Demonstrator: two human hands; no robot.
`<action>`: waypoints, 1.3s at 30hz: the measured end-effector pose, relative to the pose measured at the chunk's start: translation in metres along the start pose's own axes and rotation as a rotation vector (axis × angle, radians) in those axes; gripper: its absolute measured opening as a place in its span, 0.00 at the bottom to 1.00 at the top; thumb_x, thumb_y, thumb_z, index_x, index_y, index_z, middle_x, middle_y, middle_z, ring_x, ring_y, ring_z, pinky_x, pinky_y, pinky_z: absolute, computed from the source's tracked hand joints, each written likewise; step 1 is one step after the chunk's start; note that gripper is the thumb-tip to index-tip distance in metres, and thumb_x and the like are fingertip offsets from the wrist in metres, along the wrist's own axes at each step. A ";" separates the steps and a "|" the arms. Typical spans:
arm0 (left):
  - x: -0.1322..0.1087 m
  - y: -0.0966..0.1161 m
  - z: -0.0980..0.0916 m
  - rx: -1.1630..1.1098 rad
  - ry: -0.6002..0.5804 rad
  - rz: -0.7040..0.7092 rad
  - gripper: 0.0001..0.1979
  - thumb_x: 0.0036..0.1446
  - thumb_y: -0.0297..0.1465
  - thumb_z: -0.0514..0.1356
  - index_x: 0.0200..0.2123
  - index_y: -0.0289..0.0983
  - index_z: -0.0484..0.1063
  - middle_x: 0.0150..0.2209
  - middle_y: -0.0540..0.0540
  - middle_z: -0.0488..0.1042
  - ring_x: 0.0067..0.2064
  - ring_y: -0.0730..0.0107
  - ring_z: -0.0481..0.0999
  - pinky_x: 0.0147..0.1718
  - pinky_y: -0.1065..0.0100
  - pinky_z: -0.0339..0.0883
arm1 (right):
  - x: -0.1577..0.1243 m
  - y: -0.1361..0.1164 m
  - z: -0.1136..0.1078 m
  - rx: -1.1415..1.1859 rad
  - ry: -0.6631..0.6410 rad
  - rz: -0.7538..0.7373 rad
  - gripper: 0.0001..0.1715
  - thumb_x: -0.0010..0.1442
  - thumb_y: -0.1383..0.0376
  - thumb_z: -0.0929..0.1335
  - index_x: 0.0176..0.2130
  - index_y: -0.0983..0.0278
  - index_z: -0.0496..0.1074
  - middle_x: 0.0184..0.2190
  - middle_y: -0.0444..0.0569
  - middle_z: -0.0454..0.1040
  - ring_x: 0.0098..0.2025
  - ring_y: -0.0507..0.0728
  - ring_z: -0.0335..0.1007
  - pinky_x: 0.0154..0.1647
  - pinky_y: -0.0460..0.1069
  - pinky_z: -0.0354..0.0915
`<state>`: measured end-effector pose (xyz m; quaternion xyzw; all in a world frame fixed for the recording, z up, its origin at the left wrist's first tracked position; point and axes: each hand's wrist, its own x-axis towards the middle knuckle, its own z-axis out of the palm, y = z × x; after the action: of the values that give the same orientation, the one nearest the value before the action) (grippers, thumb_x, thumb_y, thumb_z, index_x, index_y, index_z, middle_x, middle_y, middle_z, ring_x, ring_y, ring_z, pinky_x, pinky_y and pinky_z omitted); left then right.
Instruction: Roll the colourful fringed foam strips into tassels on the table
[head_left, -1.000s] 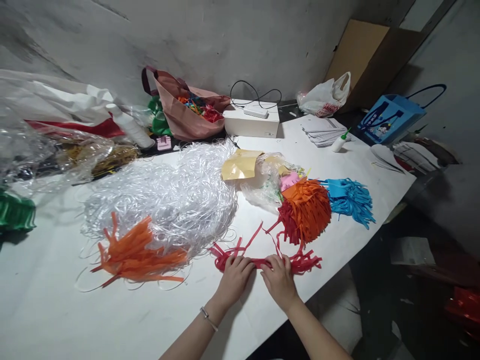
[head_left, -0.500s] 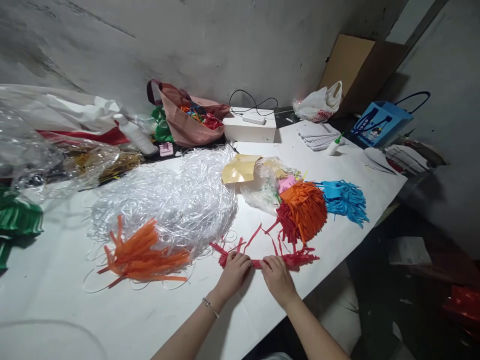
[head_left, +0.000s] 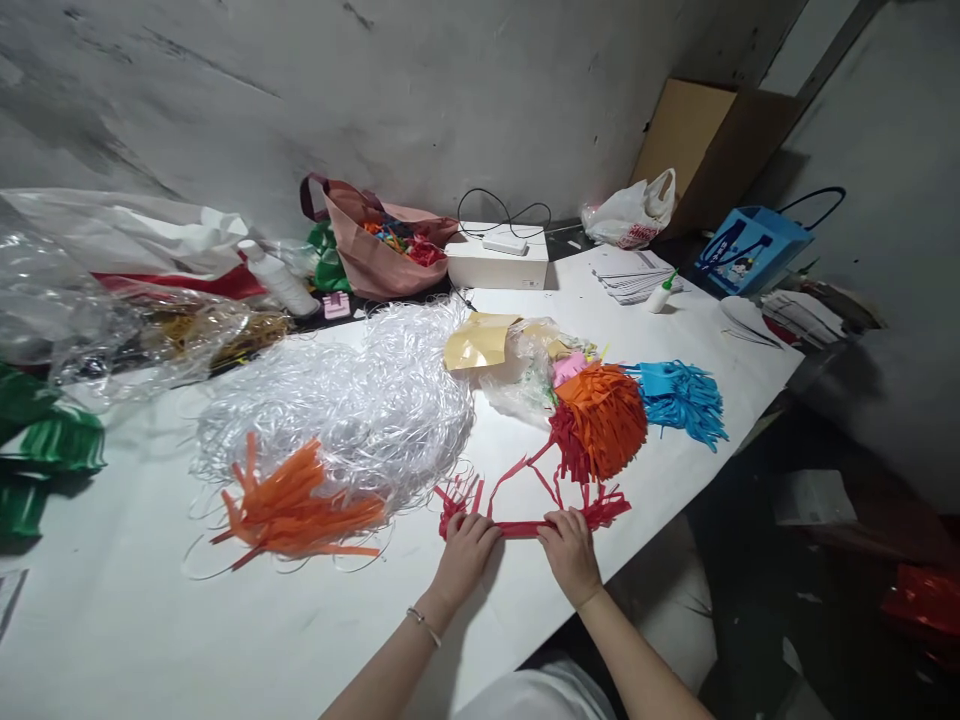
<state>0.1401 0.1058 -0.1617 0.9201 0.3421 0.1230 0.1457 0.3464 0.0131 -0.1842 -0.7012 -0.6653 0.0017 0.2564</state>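
Observation:
A red tissue-paper tassel strip (head_left: 519,530) lies along the near edge of the white-covered table, fringed at both ends. My left hand (head_left: 470,545) presses its curled fingers on the left part of the strip. Over the right part, my right hand (head_left: 568,545) has its fingers closed on the paper. Between the hands a flat red band stretches straight. Thin red strands run up from it toward a pile of orange fringed tassels (head_left: 606,415), with dark red fringe (head_left: 568,455) beneath. How the fingertips grip underneath is hidden.
A heap of white shiny string (head_left: 337,400) spreads to the left, with orange paper strips (head_left: 300,505) at its front. Blue tassels (head_left: 682,400) lie to the right. Farther back are a glue bottle (head_left: 660,293), a white box (head_left: 499,260) and a pink bag (head_left: 382,250).
My right hand has slid to the right along the strip, widening the gap between my hands. More of the flat red band shows between them. The view has shifted slightly.

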 end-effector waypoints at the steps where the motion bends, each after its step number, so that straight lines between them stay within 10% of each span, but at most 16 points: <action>1: 0.001 0.000 -0.001 0.004 0.001 -0.015 0.10 0.65 0.25 0.53 0.41 0.41 0.73 0.39 0.47 0.76 0.43 0.62 0.71 0.51 0.54 0.53 | 0.000 0.000 0.000 -0.004 0.001 0.030 0.08 0.63 0.68 0.67 0.37 0.57 0.75 0.44 0.47 0.76 0.49 0.58 0.68 0.63 0.60 0.53; 13: 0.032 0.020 -0.010 0.139 0.002 -0.238 0.12 0.61 0.27 0.52 0.28 0.36 0.71 0.30 0.43 0.74 0.36 0.55 0.72 0.40 0.54 0.57 | 0.019 -0.019 -0.002 -0.105 0.023 0.338 0.09 0.64 0.68 0.63 0.35 0.62 0.72 0.50 0.57 0.73 0.56 0.64 0.64 0.63 0.67 0.44; 20: 0.029 0.012 -0.010 0.053 0.010 -0.151 0.10 0.63 0.25 0.52 0.31 0.38 0.70 0.33 0.46 0.74 0.38 0.59 0.71 0.43 0.53 0.57 | 0.018 -0.030 0.010 0.028 -0.029 -0.015 0.06 0.66 0.67 0.67 0.38 0.56 0.73 0.38 0.44 0.76 0.47 0.57 0.68 0.64 0.64 0.43; 26: 0.019 0.007 -0.007 -0.030 -0.001 0.026 0.09 0.60 0.24 0.56 0.40 0.43 0.73 0.40 0.48 0.76 0.46 0.60 0.69 0.55 0.49 0.51 | 0.023 -0.029 0.015 0.057 -0.075 -0.046 0.04 0.65 0.68 0.68 0.37 0.58 0.72 0.35 0.42 0.74 0.43 0.55 0.66 0.61 0.60 0.48; 39: 0.015 -0.005 -0.008 -0.078 -0.001 0.090 0.09 0.62 0.23 0.53 0.39 0.40 0.72 0.39 0.47 0.76 0.42 0.62 0.69 0.50 0.53 0.56 | 0.013 -0.023 0.015 -0.015 -0.042 -0.101 0.09 0.67 0.70 0.65 0.35 0.59 0.71 0.33 0.42 0.74 0.40 0.54 0.68 0.61 0.60 0.50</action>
<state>0.1460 0.1208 -0.1541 0.9283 0.2951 0.1422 0.1760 0.3215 0.0305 -0.1840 -0.6685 -0.7050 -0.0016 0.2367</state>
